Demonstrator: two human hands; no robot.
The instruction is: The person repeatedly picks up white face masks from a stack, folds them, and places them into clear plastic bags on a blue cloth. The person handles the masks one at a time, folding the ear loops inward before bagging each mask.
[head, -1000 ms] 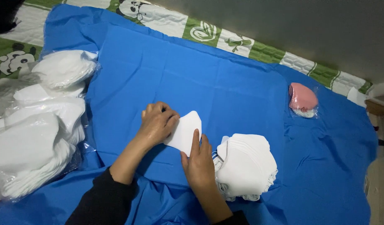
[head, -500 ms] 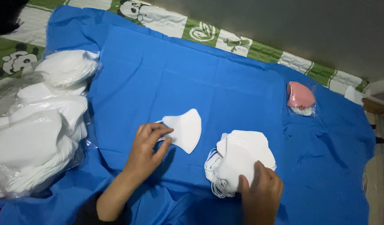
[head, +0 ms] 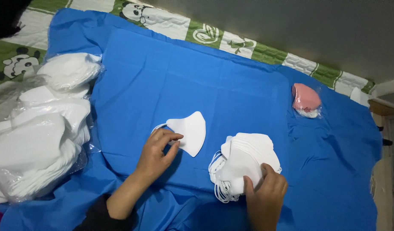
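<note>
Blue cloth (head: 231, 85) covers the whole work surface, with a green-and-white panda-print cover (head: 214, 36) showing along the top edge of the frame; your left hand (head: 156, 152) rests at lower centre, fingers loosely curled, fingertips touching the left edge of a single white mask (head: 189, 131) lying flat on the cloth, not clenched around it; your right hand (head: 265, 194) sits at lower right, fingers pressed on the near edge of a stack of white masks (head: 242, 164), ear loops spilling out at its left side; bagged bundles of white masks (head: 43, 128) fill the left edge of the frame; a pink mask in clear wrap (head: 306, 100) lies at upper right, well apart.
</note>
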